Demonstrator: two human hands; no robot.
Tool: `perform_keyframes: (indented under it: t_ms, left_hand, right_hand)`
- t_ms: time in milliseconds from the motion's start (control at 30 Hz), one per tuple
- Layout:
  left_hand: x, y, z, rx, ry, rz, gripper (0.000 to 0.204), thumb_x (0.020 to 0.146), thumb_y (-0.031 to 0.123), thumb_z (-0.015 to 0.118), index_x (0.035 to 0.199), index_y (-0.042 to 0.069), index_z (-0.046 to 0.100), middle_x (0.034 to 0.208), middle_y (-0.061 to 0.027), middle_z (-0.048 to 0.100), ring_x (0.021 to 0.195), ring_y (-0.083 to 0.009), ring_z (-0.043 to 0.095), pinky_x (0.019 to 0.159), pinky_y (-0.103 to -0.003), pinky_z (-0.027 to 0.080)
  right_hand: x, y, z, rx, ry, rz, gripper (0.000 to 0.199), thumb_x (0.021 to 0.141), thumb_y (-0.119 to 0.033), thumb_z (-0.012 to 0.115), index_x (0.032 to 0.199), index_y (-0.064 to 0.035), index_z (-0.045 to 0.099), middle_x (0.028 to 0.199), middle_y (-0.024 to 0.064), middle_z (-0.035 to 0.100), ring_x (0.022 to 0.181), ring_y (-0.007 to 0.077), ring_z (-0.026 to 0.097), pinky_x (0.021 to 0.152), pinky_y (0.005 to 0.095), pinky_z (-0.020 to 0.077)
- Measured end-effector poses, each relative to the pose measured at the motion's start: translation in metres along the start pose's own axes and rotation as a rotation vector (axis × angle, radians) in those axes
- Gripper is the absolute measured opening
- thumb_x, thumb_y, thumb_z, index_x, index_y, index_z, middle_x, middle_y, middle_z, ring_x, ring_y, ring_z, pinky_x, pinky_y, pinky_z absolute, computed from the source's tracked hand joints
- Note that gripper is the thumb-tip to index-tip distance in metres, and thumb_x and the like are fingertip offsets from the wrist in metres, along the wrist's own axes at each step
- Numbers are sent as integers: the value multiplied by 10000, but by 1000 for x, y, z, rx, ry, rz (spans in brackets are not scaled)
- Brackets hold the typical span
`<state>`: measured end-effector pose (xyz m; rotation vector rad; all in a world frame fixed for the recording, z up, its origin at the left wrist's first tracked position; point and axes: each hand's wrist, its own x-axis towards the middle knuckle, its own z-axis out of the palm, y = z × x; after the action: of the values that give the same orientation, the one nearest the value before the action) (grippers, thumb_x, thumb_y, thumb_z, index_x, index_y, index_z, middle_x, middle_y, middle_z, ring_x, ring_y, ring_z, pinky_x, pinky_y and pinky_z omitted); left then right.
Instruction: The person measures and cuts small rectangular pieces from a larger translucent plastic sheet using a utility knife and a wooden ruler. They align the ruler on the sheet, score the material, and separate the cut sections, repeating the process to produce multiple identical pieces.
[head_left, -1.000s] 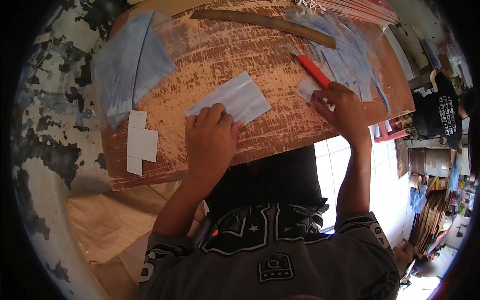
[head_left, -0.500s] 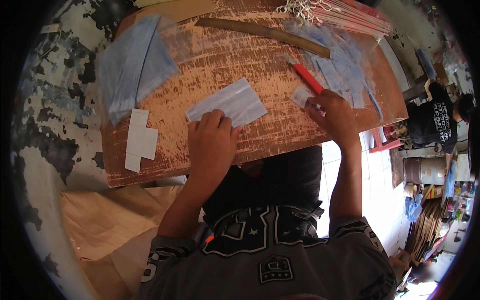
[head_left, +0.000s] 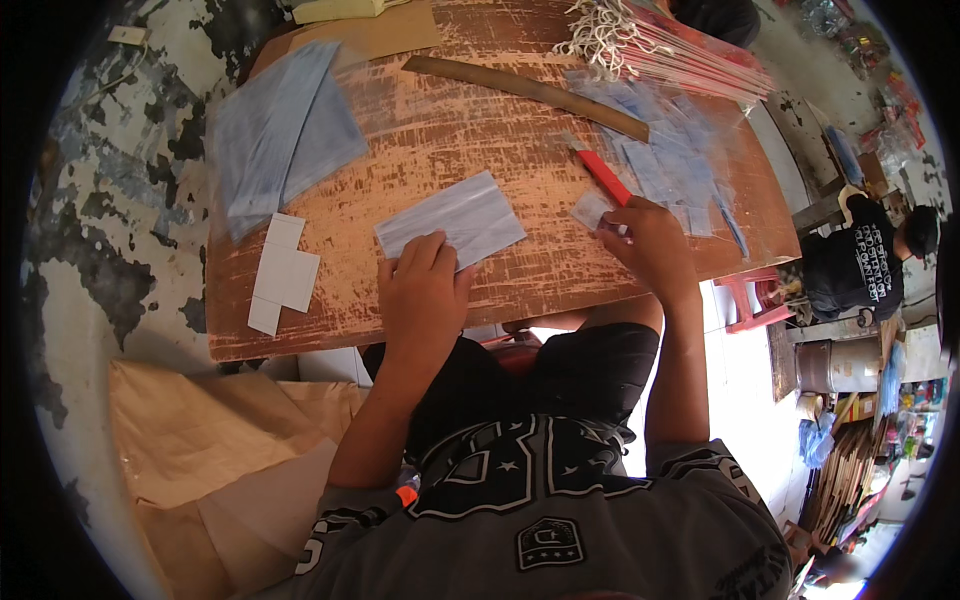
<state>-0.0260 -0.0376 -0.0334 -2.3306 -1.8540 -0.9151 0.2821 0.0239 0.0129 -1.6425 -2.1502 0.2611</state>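
Observation:
My left hand (head_left: 425, 295) lies on the table with its fingers stretched over the lower edge of a pale bluish plastic rectangle (head_left: 455, 215). To the right, my right hand (head_left: 650, 245) has its thumb and fingers pinched at a small clear plastic piece (head_left: 588, 208); the fingers partly hide it. Just beyond that hand lies a red cutter knife (head_left: 605, 179), its blade pointing away and its handle end reaching the knuckles.
The worn wooden table (head_left: 340, 335) bears a white paper template (head_left: 285, 275), large bluish plastic sheets (head_left: 290, 130), a long ruler (head_left: 525, 92), scattered plastic cutouts (head_left: 665, 155) and a bundle of corded pink sticks (head_left: 690, 60). Another person (head_left: 860, 255) sits at far right.
The view has shifted slightly, so the whole table appears turned a little. Both hands stay at the same plastic pieces, and the knife keeps its place on the table.

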Motion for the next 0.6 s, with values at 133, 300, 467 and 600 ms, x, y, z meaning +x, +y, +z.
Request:
perform_keyframes:
  t_ms: [133,300,467,600]
  left_hand:
    - [0,4,-2,6,-15,-29,250,958,226,779,1114,32,754,1344,-105,713,1273,-295,638,1053,-456,443]
    - [1,0,3,4,34,-19,255,932,239,809,1076,32,771,1286,-87,738,1229,-280,662,1016,-453,462]
    - [8,-7,0,-97,18,-59,180,960,210,785,983,32,784,1204,-76,755,1145,-286,683,982,-453,466]
    - [11,-7,-1,-147,15,-76,167,971,191,773,964,25,783,1174,-80,757,1117,-293,690,968,-450,469]
  right_hand:
    - [-1,8,4,9,32,-42,211,893,-223,821,971,-26,822,942,171,735,883,371,738,802,493,581]
    - [-4,13,10,-67,96,-105,203,905,-190,811,1016,-21,823,955,166,748,835,343,752,773,460,586]
    - [-9,12,23,-30,189,-76,166,906,-199,792,964,-44,806,927,149,729,873,348,738,761,465,603]
    - [-11,14,24,-52,265,-133,177,918,-161,804,1041,-33,815,948,147,750,751,333,734,716,444,590]
